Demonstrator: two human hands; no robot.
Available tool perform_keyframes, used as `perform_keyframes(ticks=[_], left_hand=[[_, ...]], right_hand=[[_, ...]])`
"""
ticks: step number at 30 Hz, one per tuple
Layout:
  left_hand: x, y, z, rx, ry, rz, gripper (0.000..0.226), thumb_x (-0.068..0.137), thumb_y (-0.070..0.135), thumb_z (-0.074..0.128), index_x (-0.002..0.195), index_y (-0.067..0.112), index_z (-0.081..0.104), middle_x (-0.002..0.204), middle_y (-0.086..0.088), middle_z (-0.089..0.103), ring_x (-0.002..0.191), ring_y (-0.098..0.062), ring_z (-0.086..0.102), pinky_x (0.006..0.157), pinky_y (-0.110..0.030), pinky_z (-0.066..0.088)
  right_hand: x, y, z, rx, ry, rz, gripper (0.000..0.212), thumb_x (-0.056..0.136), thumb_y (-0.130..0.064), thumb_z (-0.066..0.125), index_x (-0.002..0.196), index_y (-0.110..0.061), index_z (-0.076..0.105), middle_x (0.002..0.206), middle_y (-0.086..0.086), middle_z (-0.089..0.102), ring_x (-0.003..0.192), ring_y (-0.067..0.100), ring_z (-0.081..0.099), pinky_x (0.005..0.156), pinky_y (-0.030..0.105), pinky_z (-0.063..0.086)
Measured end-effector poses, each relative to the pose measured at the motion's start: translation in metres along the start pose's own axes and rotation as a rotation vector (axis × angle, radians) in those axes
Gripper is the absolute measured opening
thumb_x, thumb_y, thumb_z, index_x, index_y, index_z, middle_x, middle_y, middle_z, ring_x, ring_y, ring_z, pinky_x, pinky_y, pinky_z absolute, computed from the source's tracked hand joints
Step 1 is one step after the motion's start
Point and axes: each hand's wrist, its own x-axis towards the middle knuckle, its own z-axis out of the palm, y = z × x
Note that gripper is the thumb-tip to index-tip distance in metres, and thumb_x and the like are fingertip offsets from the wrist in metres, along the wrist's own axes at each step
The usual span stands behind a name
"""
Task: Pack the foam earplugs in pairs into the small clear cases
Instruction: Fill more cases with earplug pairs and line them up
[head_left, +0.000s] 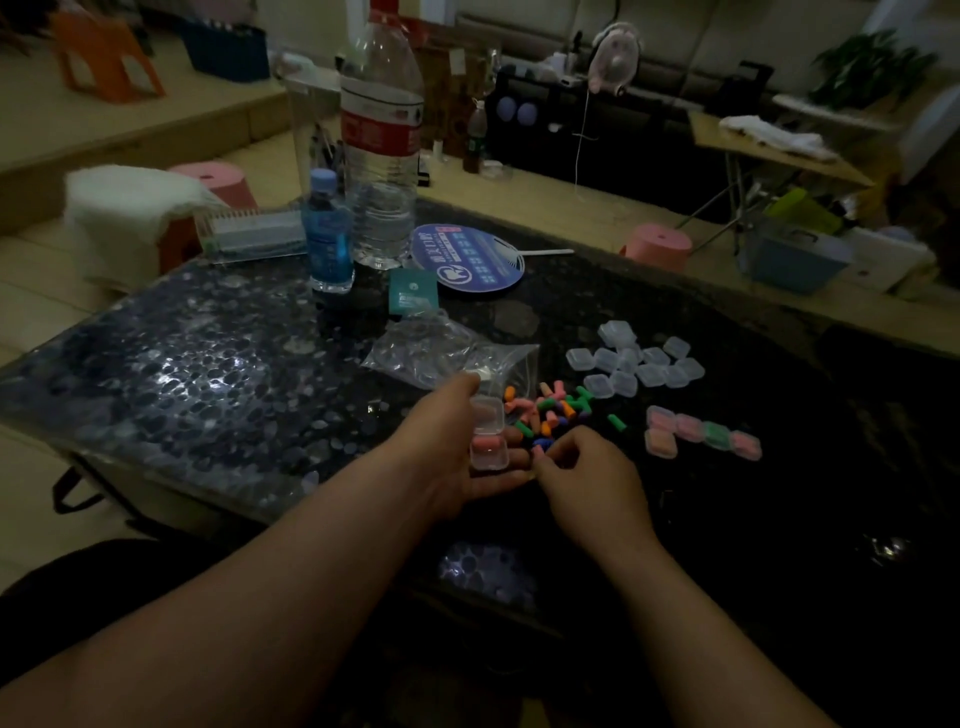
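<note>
My left hand (447, 457) holds a small clear case (487, 439) with its lid swung open; a pink earplug lies in its lower half. My right hand (582, 467) is just right of the case, fingers curled, pinching a pink earplug (538, 453) at the fingertips. A heap of loose foam earplugs (550, 410) in orange, pink, green, blue and purple lies on the dark table just beyond both hands. Several empty clear cases (634, 364) cluster farther back right. Several closed cases with earplugs inside (701, 434) lie to the right.
Crumpled clear plastic bags (441, 348) lie behind my left hand. Further back stand a large water bottle (382, 135), a small blue bottle (328, 234), a teal packet (413, 293) and a round blue fan (470, 257). The table edge (171, 483) runs near left.
</note>
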Motion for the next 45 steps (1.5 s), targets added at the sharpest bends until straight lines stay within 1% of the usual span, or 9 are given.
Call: perform_keyframes(ticks=[5,12,22,30,33,36,39,41,45], left_hand=[[-0.004,-0.005,0.014,0.044,-0.048,-0.034,0.047,0.105,0.052,0.038,0.114,0.014,0.064,0.11,-0.018,0.072,0.094,-0.032,0.071,0.075,-0.046,0.06],[-0.003,-0.022,0.038,0.1,-0.188,-0.068,0.05,0.102,0.056,0.04,0.118,0.018,0.069,0.096,-0.009,0.077,0.084,-0.025,0.073,0.076,-0.042,0.06],[-0.01,-0.027,0.055,0.086,-0.261,-0.054,0.046,0.105,0.052,0.041,0.12,0.016,0.064,0.066,-0.004,0.068,0.043,-0.016,0.062,0.047,-0.025,0.052],[-0.011,-0.027,0.053,0.082,-0.265,-0.062,0.041,0.103,0.052,0.041,0.109,0.019,0.064,0.075,-0.006,0.065,0.048,-0.014,0.059,0.052,-0.025,0.053],[-0.007,-0.027,0.05,0.078,-0.266,-0.067,0.051,0.101,0.057,0.042,0.123,0.018,0.066,0.099,-0.009,0.073,0.075,-0.02,0.067,0.072,-0.038,0.059],[-0.003,-0.028,0.047,0.115,-0.262,-0.056,0.057,0.1,0.061,0.041,0.131,0.018,0.062,0.123,-0.018,0.071,0.086,-0.029,0.073,0.077,-0.045,0.062],[-0.001,-0.027,0.046,0.117,-0.266,-0.06,0.057,0.1,0.062,0.041,0.131,0.018,0.062,0.118,-0.019,0.073,0.086,-0.03,0.073,0.083,-0.048,0.06],[-0.002,-0.027,0.047,0.109,-0.259,-0.052,0.055,0.101,0.06,0.04,0.126,0.017,0.064,0.106,-0.015,0.072,0.076,-0.026,0.071,0.079,-0.044,0.06],[-0.003,-0.029,0.05,0.118,-0.282,-0.05,0.052,0.102,0.06,0.041,0.113,0.017,0.066,0.105,-0.016,0.067,0.076,-0.027,0.066,0.068,-0.035,0.056]], right_hand=[[-0.012,0.005,-0.039,0.2,0.027,-0.042,0.011,0.097,-0.031,0.076,0.092,-0.026,0.066,0.088,-0.008,0.071,0.08,0.003,0.066,0.064,0.023,0.045],[-0.034,0.002,-0.075,0.231,-0.022,-0.243,0.007,0.095,-0.03,0.078,0.091,-0.03,0.074,0.089,-0.01,0.073,0.082,0.0,0.069,0.067,0.014,0.05],[-0.041,0.009,-0.077,-0.048,-0.089,-0.408,0.007,0.093,-0.033,0.078,0.096,-0.032,0.072,0.095,-0.014,0.058,0.089,-0.001,0.057,0.076,0.024,0.05],[-0.04,0.01,-0.075,-0.062,-0.083,-0.401,0.011,0.092,-0.036,0.078,0.098,-0.034,0.069,0.097,-0.014,0.059,0.089,-0.002,0.059,0.079,0.027,0.053],[-0.036,0.01,-0.082,0.021,-0.052,-0.342,0.011,0.091,-0.033,0.078,0.098,-0.035,0.07,0.097,-0.016,0.065,0.089,-0.004,0.061,0.072,0.014,0.046],[-0.029,0.013,-0.094,0.148,0.014,-0.247,0.01,0.096,-0.028,0.075,0.101,-0.036,0.069,0.095,-0.016,0.07,0.089,-0.004,0.066,0.069,0.01,0.046],[-0.025,0.019,-0.097,0.155,-0.025,-0.224,0.032,0.092,-0.04,0.08,0.118,-0.04,0.062,0.11,-0.021,0.065,0.103,-0.007,0.063,0.086,0.017,0.05],[-0.026,0.021,-0.093,0.123,-0.149,-0.25,0.066,0.081,-0.056,0.085,0.137,-0.046,0.05,0.125,-0.029,0.055,0.118,-0.01,0.054,0.098,0.018,0.046],[-0.026,0.022,-0.078,-0.047,-0.231,-0.355,0.122,0.061,-0.08,0.077,0.164,-0.044,0.021,0.156,-0.019,0.042,0.143,0.002,0.044,0.12,0.035,0.042]])
